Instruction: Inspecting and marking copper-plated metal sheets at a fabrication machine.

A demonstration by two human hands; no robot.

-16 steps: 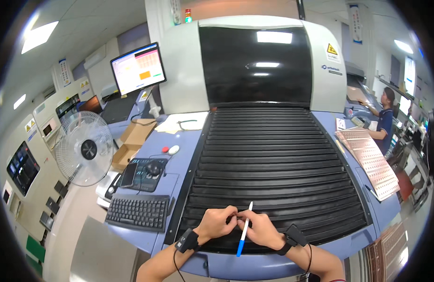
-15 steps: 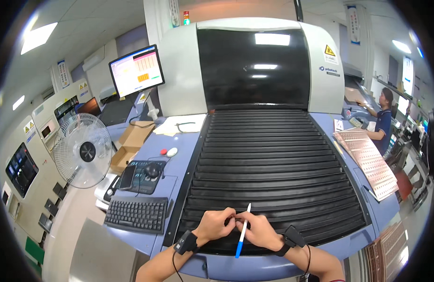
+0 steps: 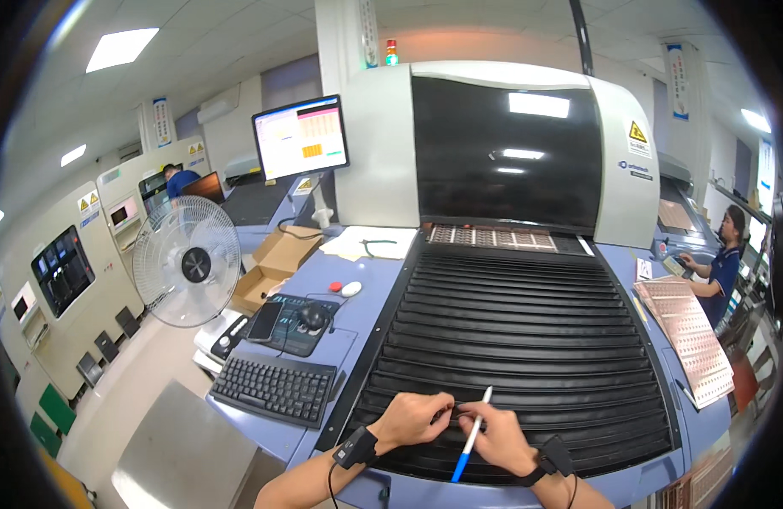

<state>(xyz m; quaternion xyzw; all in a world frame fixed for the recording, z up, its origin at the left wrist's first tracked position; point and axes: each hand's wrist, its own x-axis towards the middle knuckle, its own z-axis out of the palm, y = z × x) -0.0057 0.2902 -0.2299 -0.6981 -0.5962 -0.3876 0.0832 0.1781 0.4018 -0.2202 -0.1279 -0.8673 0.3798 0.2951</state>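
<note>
My left hand [image 3: 417,417] is closed over the near end of the black ribbed conveyor [image 3: 527,339], its fingertips pinched and close to those of the other hand. Whether anything sits in that pinch is hidden. In my right hand [image 3: 503,437] a white pen [image 3: 474,431] with a blue end is held, slanting with the blue end toward me. At the conveyor's far end, a copper-coloured patterned panel [image 3: 493,238] shows under the dark hood of a large grey-white machine [image 3: 377,153].
Left of the conveyor are a keyboard [image 3: 274,388], a mouse [image 3: 313,316], a phone [image 3: 265,321], a monitor [image 3: 301,138] and an open cardboard box [image 3: 277,259]. A fan [image 3: 188,263] stands beyond. Copper panels [image 3: 688,335] lie on the right, near a person [image 3: 726,271].
The copper-coloured panel has appeared at the machine's opening. My view has shifted, so the scene sits further right and lower. My hands stay close together, the pen still held.
</note>
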